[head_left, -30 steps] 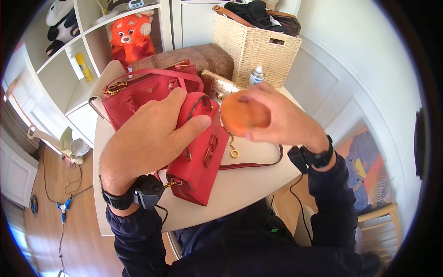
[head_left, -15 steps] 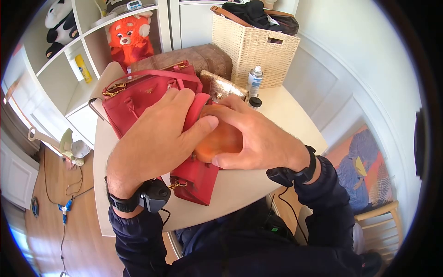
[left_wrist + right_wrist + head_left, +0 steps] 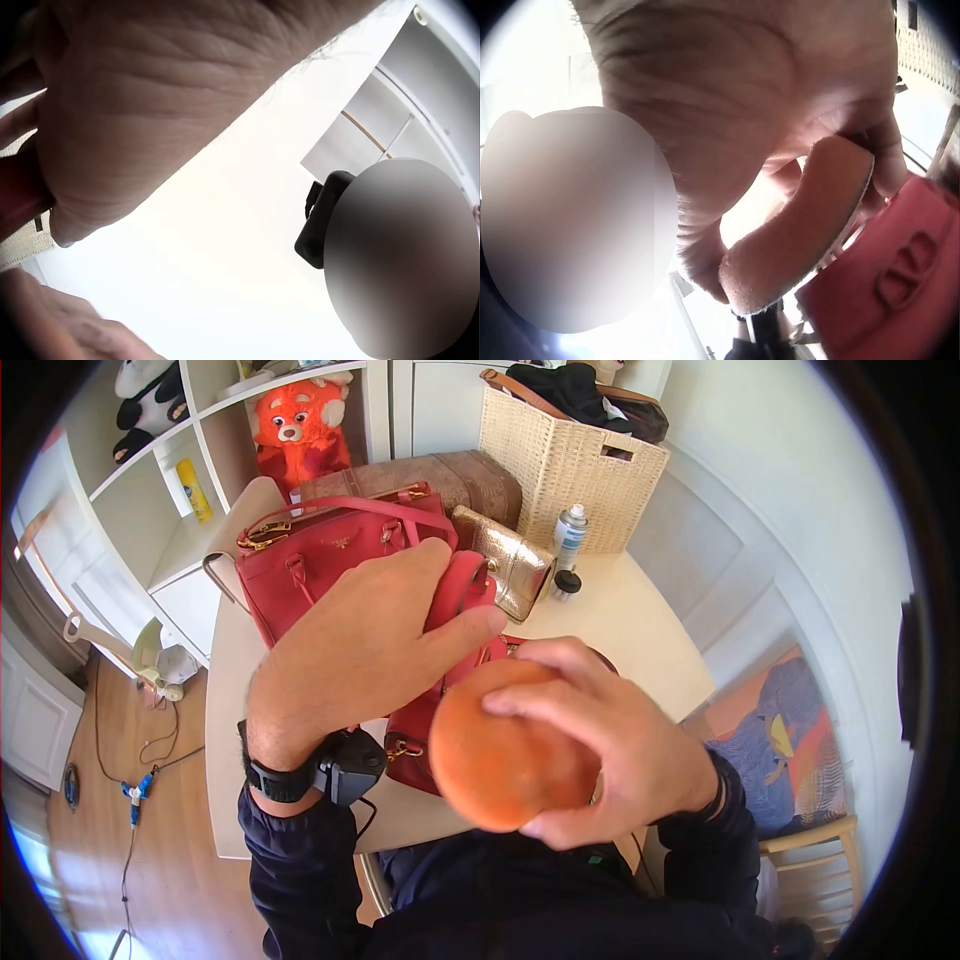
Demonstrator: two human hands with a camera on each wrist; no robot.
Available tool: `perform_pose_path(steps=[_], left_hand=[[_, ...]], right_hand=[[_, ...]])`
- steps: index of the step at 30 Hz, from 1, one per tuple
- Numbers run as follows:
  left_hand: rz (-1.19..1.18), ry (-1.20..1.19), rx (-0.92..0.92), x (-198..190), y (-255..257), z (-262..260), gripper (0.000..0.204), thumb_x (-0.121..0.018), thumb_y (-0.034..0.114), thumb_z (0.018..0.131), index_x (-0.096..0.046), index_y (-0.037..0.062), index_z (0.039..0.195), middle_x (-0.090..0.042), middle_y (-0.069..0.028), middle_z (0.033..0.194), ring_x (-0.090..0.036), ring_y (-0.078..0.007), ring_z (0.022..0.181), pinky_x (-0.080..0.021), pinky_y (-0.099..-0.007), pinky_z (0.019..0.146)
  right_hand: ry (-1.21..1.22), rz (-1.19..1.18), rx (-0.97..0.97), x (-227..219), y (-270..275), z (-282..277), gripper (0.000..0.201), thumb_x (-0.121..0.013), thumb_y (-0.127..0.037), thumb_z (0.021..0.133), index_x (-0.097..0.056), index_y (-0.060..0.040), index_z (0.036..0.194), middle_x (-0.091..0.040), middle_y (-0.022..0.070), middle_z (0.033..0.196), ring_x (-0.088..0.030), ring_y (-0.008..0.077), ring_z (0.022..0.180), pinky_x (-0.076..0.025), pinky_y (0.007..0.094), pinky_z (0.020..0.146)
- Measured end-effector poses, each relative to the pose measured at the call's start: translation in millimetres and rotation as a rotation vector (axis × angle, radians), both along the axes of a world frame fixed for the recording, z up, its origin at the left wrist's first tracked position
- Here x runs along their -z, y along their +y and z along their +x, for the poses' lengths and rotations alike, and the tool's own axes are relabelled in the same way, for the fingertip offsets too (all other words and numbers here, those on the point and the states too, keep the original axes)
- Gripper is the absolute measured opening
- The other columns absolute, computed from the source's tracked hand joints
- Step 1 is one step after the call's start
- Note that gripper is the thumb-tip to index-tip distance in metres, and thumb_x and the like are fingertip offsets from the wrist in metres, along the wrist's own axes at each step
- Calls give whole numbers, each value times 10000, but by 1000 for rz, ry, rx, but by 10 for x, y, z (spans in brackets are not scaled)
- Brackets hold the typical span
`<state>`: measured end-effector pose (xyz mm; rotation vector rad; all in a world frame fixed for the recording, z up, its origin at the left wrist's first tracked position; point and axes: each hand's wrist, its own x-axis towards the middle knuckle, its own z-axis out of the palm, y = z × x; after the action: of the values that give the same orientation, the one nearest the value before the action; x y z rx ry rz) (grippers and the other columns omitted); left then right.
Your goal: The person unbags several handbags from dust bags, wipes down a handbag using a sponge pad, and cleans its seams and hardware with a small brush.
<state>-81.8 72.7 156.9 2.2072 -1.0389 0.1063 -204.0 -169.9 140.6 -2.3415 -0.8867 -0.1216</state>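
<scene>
My left hand (image 3: 345, 645) grips the top of a small red handbag (image 3: 900, 262), its thumb lying over the near side. The bag carries a red V-shaped emblem and a gold strap clip; much of it is hidden behind my hands in the head view. In my right hand (image 3: 630, 760), thumb and fingers pinch a round orange sponge (image 3: 495, 755) by its edge. It is held up in front of the bag, overlapping it in the head view. From the right wrist, the sponge (image 3: 802, 232) shows as a thick curved foam pad, apart from the bag.
A larger red handbag (image 3: 330, 555) stands behind my left hand. Further back are a gold clutch (image 3: 515, 565), a spray can (image 3: 569, 540), its black cap (image 3: 567, 582), a brown patterned case (image 3: 440, 485) and a wicker basket (image 3: 560, 470) on the cream table (image 3: 655, 620).
My right hand moved the sponge left onto the red bag, then back toward me and up off it. My left hand keeps its grip on the bag.
</scene>
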Motion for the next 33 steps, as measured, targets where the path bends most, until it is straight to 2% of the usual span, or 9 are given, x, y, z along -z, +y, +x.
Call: perform_pose_path(steps=[4,6,9,13,19,22,24,27,33], left_hand=[[-9,-34,17,40,-19,13,545,-709,454,1028,-609,-80,1070,-685,-318,932,-661,-497,938,-509,-553,870],[-45,-109,-21,113,6,54,483,-758,400,1019,-626,-55,1114,-669,-242,822,-650,-395,752,-505,-464,723],[42,-71,-28,44,26,24,521,-781,415,1002,-630,-54,1170,-680,-230,797,-665,-368,718,-509,-459,694],[77,84,-12,-95,2,-62,578,-766,471,978,-614,-80,1064,-683,-307,868,-680,-473,899,-522,-540,793],[14,62,191,57,26,29,516,-804,405,946,-631,-63,1076,-689,-265,855,-677,-472,871,-531,-515,780],[-50,-80,253,124,46,100,465,-795,380,953,-655,-45,1080,-704,-227,846,-694,-424,804,-545,-473,743],[-111,245,349,72,62,107,449,-776,380,974,-671,-46,1074,-714,-208,850,-702,-359,759,-546,-439,714],[-75,244,312,54,17,78,445,-755,383,993,-679,-49,1063,-715,-198,836,-698,-303,751,-541,-419,705],[-62,211,289,43,-9,46,426,-743,373,997,-676,-48,1011,-703,-201,798,-695,-343,732,-539,-445,688]], right_hand=[[-137,22,-34,46,274,-49,801,-908,-298,741,-604,-52,1440,-532,249,1381,-647,450,1177,-579,480,953],[-232,65,88,246,476,-127,809,-914,-300,735,-603,-39,1435,-531,258,1379,-657,452,1156,-597,473,903],[-197,44,114,281,500,-229,811,-922,-303,732,-608,-31,1429,-531,261,1390,-668,453,1146,-606,472,879],[-171,-19,109,130,318,-286,837,-931,-340,694,-634,-64,1427,-553,236,1415,-719,421,1065,-632,459,834],[-278,11,92,191,477,-319,823,-946,-324,651,-681,-65,1386,-564,266,1430,-728,408,1096,-635,445,842],[-319,18,122,219,569,-290,838,-943,-311,632,-683,-65,1390,-564,278,1436,-726,408,1106,-635,448,843],[-318,-12,153,223,654,-319,843,-939,-294,643,-663,-45,1400,-554,285,1421,-718,415,1097,-630,441,862],[-334,-42,215,276,746,-373,854,-937,-288,655,-642,-26,1412,-545,293,1410,-710,416,1085,-625,433,880],[-301,-31,286,287,655,-470,886,-943,-333,681,-610,-36,1446,-556,294,1406,-708,424,1097,-626,449,883]])
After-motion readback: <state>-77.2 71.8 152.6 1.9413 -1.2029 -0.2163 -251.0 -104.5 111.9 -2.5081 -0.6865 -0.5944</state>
